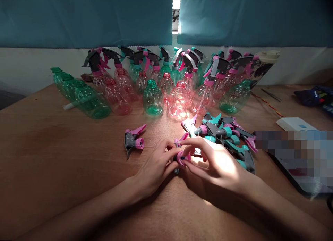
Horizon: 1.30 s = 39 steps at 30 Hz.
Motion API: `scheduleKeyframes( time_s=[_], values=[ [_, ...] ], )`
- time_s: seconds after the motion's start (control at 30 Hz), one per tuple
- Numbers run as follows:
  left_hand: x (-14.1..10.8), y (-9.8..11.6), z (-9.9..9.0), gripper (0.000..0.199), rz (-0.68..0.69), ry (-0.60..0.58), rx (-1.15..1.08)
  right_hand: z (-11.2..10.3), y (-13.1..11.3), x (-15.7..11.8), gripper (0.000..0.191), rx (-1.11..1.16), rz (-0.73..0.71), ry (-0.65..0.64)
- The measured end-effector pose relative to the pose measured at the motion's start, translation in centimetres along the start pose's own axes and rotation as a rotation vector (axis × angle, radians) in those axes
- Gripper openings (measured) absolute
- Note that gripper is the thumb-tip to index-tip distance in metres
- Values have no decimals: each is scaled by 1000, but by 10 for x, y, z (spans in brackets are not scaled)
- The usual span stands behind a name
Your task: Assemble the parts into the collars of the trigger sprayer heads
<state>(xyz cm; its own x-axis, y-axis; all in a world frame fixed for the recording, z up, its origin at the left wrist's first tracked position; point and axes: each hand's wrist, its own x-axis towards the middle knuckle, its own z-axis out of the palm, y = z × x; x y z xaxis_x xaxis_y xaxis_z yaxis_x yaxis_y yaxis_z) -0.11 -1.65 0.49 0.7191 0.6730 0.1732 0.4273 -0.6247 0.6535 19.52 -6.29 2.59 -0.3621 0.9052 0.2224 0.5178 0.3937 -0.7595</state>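
The left hand [158,164] has its fingers curled in, pinching a pink-collared spray head [183,158] low over the tabletop [85,164]; the right hand [215,161] is partly closed, thumb and fingertips at the collar. Left of that spray head lies a loose gray-and-pink sprayer [134,141]; to its right, a pile of sprayers [221,131]. Beyond it stands an open green bottle [153,99].
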Motion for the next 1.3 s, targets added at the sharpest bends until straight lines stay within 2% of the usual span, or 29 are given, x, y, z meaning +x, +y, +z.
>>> scheduleKeyframes(
  time_s=[0.27,0.43,0.63,0.83,0.97,1.03,1.2,1.3],
  values=[
    [0,-1,-5,12,49,-4,55,-8,0,2,38,-52,18,-37],
    [2,-3,-5,16,101,0,93,-11,-3,0,43,-54,19,-30],
    [2,-5,-1,14,77,10,86,-9,-5,1,45,-104,-61,-65],
    [2,-6,-3,18,51,44,33,14,0,-1,39,-12,-94,160],
    [1,-4,-6,15,58,77,40,19,5,-2,31,123,-35,161],
    [1,-2,-7,16,54,103,52,18,6,-1,31,138,-47,202],
    [1,4,-17,21,83,175,148,20,10,0,28,83,-144,528],
    [-5,8,-29,21,46,240,226,20,17,3,23,65,-136,606]
  ],
)
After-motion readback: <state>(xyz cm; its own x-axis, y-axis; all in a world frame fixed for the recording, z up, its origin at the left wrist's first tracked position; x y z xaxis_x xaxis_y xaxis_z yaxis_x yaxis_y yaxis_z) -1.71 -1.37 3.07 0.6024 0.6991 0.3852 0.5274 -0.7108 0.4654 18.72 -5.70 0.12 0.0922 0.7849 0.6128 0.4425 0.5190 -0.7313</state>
